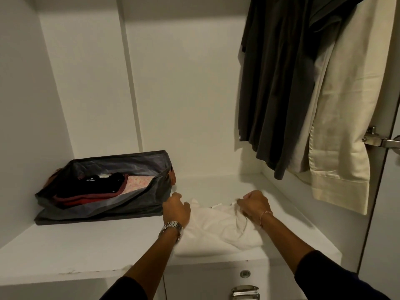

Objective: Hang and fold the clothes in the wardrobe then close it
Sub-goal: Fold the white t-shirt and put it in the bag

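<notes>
A folded white garment (213, 231) lies on the white wardrobe shelf (86, 245), right of centre. My left hand (175, 210) rests on its left edge with the fingers curled over the cloth. My right hand (254, 205) grips a bunch of the fabric at the garment's far right corner. A dark grey shirt (279, 83) and a cream garment (344, 118) hang at the upper right, above and behind the shelf.
A dark grey fabric storage bag (104, 187) stands open on the shelf's left side, holding folded black, red and pink clothes. A metal door hinge (381, 139) sits on the right wall. Below the shelf front are a lock (245, 273) and a metal handle (245, 293).
</notes>
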